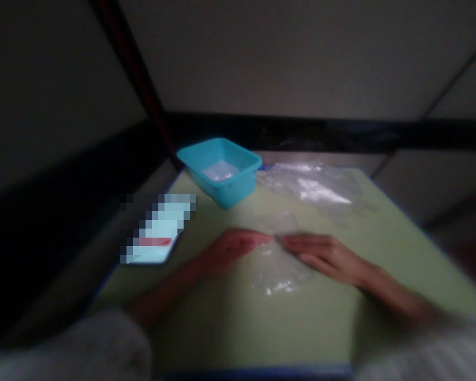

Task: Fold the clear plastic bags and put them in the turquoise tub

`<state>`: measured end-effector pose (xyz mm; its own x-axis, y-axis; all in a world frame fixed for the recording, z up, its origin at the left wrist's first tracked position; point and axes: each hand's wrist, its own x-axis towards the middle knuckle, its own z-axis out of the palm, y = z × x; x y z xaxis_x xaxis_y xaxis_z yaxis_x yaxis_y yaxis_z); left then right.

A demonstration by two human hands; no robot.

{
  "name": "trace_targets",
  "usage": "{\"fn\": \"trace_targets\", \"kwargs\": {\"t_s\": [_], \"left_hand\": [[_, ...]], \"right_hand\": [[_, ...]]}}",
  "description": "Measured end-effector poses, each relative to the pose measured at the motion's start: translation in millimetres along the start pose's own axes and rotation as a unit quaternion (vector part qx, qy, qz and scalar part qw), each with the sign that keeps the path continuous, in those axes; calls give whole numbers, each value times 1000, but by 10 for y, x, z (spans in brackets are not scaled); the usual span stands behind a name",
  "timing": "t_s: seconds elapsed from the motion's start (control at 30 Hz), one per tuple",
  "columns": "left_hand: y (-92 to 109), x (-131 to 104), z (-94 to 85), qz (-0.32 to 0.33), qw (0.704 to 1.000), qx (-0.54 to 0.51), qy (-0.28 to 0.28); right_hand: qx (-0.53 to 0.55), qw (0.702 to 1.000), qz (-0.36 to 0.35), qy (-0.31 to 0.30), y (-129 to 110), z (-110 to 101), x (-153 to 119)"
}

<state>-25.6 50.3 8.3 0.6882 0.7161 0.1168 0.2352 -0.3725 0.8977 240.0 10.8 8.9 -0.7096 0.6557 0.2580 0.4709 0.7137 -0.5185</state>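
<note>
Hands on a yellow-green bench (214,333): left hand (244,243) and right hand (327,254) extend towards each other, fingers together, tips nearly meeting at a transparent plastic piece (283,275) near the bench's middle; whether they pinch or merely press it cannot be told through the blur; the step in hand appears to be straightening or working its edge, and the next move calls for a light, sure hold on slippery film; around it, in descending size, lie a transparent plastic heap (321,188) at far right, a blue tub (238,193) beyond the left hand, a flat pale panel (153,254), partly pixelated, at left, and pale contents (221,170) inside the tub; nothing solid obstructs the fingers, though dim light obscures the film's outline.
</note>
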Motion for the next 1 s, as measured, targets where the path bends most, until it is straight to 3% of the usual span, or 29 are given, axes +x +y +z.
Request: {"fn": "trace_targets", "kwargs": {"t_s": [0.3, 0.47, 0.63, 0.73, 1.0], "left_hand": [[-73, 56, -22, -24, 999, 29, -20], [-47, 56, -16, -27, 999, 29, -18], [-85, 62, -11, -18, 999, 33, -17], [-110, 69, -10, -8, 999, 32, -17], [-147, 65, -13, 7, 999, 34, -12]], "right_hand": [[102, 994, 48, 12, 43, 18, 66], [109, 994, 22, 12, -3, -84, 29], [-6, 995, -10, -94, -235, -309, -48], [-103, 986, -8, -130, -314, -339, -104], [-320, 941, -70, -87, -311, -148, -187]]}}
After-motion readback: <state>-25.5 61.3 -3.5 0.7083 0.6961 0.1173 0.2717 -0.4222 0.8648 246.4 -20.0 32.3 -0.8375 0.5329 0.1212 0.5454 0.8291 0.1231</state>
